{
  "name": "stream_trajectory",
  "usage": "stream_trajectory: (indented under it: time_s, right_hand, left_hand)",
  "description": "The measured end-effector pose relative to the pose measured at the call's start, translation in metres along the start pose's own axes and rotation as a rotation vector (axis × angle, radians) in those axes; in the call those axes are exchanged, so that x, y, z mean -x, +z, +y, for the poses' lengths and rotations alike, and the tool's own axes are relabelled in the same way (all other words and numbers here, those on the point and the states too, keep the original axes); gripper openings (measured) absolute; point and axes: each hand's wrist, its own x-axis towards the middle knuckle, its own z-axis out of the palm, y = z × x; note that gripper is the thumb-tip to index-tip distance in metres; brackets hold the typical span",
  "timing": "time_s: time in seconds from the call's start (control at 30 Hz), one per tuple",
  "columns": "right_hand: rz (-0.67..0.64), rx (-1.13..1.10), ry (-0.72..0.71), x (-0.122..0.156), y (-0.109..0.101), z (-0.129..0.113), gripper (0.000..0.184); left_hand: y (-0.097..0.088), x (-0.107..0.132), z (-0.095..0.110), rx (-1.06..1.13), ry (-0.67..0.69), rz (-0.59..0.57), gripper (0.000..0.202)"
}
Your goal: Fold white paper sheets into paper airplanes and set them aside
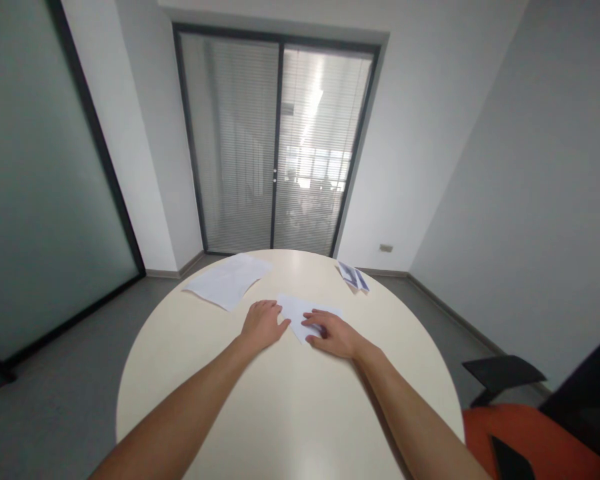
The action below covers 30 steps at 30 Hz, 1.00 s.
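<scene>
A white sheet of paper (pixel 294 310), seemingly folded to a point at its near edge, lies on the round cream table (pixel 290 413) between my hands. At the paper's left edge rests my left hand (pixel 263 325), palm down, its thumb held apart from the fingers. My right hand (pixel 334 335) lies over the right side of the same paper, with fingers spaced and slightly bent. Neither hand grips anything that I can see. Part of the paper is hidden under the right hand.
A larger white sheet (pixel 229 281) lies at the table's far left. Near the far right edge sits a folded paper with dark printing (pixel 353 277). An orange chair with black armrests (pixel 535 433) stands at the right. Beyond the table are glass doors with blinds (pixel 240 147).
</scene>
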Motion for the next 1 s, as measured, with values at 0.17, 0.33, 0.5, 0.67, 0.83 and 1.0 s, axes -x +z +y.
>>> stream_trajectory:
  time_s: [0.17,0.33,0.5,0.67,0.83,1.0]
  right_hand:
    - [0.010,0.021,0.020,0.000,0.000,0.000,0.042]
    - [0.047,0.022,0.015,0.000,0.002,0.003,0.038]
    - [0.063,-0.005,-0.017,-0.002,0.004,0.005,0.035]
    - [0.055,-0.012,-0.005,-0.002,0.004,0.008,0.041]
    - [0.010,0.019,0.015,0.000,0.003,0.007,0.048]
    - [0.011,0.010,0.004,0.000,0.002,0.006,0.050]
  left_hand:
    - [-0.008,0.000,0.005,0.003,0.060,0.004,0.028]
    - [-0.010,0.002,0.009,0.085,0.191,-0.038,0.029]
    - [-0.015,0.005,0.017,0.234,0.419,-0.093,0.026]
    - [-0.014,0.005,0.015,0.212,0.375,-0.086,0.027]
    - [-0.005,0.004,0.008,0.112,0.245,-0.050,0.035]
    - [-0.005,0.006,0.007,0.132,0.289,-0.067,0.039]
